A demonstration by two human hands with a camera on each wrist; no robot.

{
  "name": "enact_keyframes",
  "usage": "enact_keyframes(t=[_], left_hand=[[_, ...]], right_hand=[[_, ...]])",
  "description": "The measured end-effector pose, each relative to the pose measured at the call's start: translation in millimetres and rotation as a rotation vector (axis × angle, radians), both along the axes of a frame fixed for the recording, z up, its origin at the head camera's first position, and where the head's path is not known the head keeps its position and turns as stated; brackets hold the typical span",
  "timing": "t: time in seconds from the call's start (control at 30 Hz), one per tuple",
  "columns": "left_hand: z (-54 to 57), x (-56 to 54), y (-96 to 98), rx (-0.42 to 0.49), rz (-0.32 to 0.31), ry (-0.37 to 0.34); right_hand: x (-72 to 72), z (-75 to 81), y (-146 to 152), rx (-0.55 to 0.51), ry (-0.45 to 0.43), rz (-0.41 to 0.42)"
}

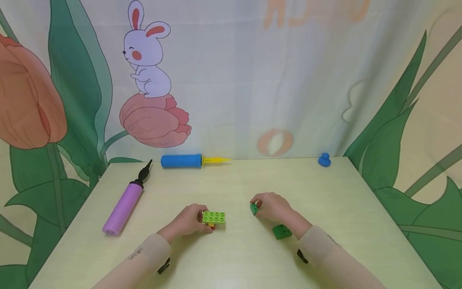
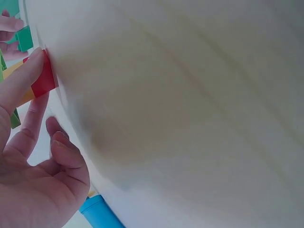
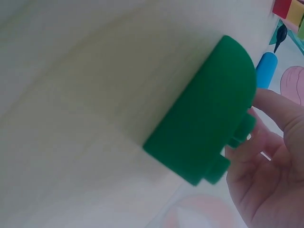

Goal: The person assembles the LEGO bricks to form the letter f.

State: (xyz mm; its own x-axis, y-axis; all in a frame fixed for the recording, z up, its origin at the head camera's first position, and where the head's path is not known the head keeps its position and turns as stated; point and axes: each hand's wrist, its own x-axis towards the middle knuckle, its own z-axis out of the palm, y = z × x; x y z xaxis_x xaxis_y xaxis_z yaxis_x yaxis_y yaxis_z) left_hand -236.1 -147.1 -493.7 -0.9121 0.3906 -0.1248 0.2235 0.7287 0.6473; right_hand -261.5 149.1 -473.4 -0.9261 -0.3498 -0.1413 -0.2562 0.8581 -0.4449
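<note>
My left hand (image 1: 189, 220) grips a small stack of toy building bricks between thumb and fingers. On top of the stack is a lime green studded brick (image 1: 213, 217), with a yellow one below it and a red brick (image 2: 44, 76) at the bottom, close over the table. In the head view, my right hand (image 1: 274, 206) pinches a small green brick (image 1: 254, 208) at its fingertips. A larger dark green brick (image 1: 281, 231) with a rounded edge lies below my right wrist; it looms large in the right wrist view.
A purple hand pump (image 1: 123, 208) with a black nozzle lies at the left. Along the back edge are a blue pump (image 1: 181, 161) with a yellow tip and a blue knobbed piece (image 1: 324, 159). Behind the table (image 1: 238, 257) hangs a printed curtain (image 1: 231, 80).
</note>
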Motion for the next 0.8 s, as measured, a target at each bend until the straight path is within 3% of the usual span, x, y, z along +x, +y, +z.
enact_keyframes(t=[0.37, 0.63, 0.8], left_hand=[[1.4, -0.2, 1.9, -0.015, 0.01, 0.011], [4.2, -1.0, 1.8, -0.021, 0.009, 0.005], [5.7, -1.0, 1.9, -0.02, 0.009, -0.016]], right_hand=[[4.9, 8.0, -1, -0.062, 0.045, -0.022], [5.6, 14.4, 0, -0.199, 0.043, 0.038], [4.7, 19.4, -1, -0.222, 0.036, 0.05]])
